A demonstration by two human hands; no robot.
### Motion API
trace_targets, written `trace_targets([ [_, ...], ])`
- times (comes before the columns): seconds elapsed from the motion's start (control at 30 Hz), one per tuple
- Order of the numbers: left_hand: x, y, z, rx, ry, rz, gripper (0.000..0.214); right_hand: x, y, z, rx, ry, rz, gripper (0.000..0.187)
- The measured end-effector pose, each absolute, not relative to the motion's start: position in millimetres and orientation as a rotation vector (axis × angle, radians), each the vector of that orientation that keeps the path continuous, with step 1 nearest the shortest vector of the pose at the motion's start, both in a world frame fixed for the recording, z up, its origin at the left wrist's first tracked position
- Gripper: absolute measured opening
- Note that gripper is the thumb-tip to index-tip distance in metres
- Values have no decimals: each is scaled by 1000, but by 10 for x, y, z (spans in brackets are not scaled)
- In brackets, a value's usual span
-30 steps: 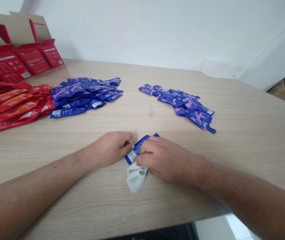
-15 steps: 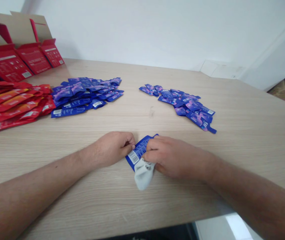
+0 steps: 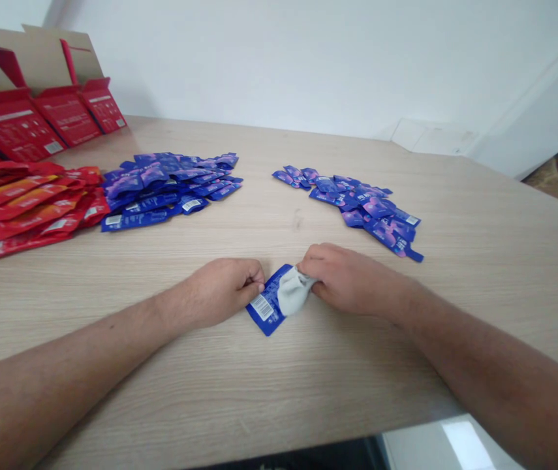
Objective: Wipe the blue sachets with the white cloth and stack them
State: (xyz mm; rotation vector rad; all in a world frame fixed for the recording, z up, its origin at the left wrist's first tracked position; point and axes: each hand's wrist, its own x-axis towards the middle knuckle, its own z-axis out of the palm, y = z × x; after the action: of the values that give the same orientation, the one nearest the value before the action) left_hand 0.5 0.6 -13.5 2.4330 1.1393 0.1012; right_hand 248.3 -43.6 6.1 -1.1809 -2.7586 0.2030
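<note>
A blue printed sachet (image 3: 265, 312) with a barcode lies at a slant on the table, its text side up. My left hand (image 3: 232, 290) is closed at the sachet's left edge, thumb and fingers pinching it. In my right hand (image 3: 344, 277) a bunched white cloth (image 3: 293, 292) is gripped between thumb and fingers. The cloth lies over the upper right part of the sachet and hides some of its print.
Red pouches (image 3: 29, 209) are heaped at the left, beside a pile of blue-purple sachets (image 3: 171, 186). Another group of blue-purple sachets (image 3: 367, 205) spreads at the right. Open red boxes (image 3: 66, 117) stand at the back left against the white wall (image 3: 279, 65).
My right hand has moved up and slightly right across the sachet with the cloth, uncovering the sachet's lower corner. My left hand has stayed in place.
</note>
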Motion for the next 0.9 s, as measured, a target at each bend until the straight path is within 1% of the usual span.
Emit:
trace_targets([
  [0.1,5,11,-140,2429,1137,100,19,2456,-436,49,-1151,-2748,182,11],
  [0.2,1,17,-146,2444,1118,98,18,2438,-474,68,-1009,-2842,307,8],
  [0.27,0,15,-144,2446,1121,93,19,2479,-454,82,-1040,-2844,349,9],
  [0.37,3,8,-136,2444,1137,94,21,2546,-383,77,-1204,-2758,242,11],
  [0.47,4,9,-136,2454,1138,100,21,2531,-380,65,-1212,-2730,178,12],
  [0.57,2,18,-147,2458,1126,113,17,2509,-422,84,-1094,-2807,320,9],
  [0.63,1,20,-153,2463,1133,112,16,2541,-408,96,-1106,-2820,384,9],
  [0.77,1,14,-149,2465,1141,107,19,2614,-308,62,-1282,-2697,245,11],
  [0.83,2,12,-142,2467,1141,114,19,2601,-297,39,-1264,-2685,183,11],
  [0.9,3,11,-138,2479,1140,110,19,2578,-317,36,-1184,-2729,225,9],
])
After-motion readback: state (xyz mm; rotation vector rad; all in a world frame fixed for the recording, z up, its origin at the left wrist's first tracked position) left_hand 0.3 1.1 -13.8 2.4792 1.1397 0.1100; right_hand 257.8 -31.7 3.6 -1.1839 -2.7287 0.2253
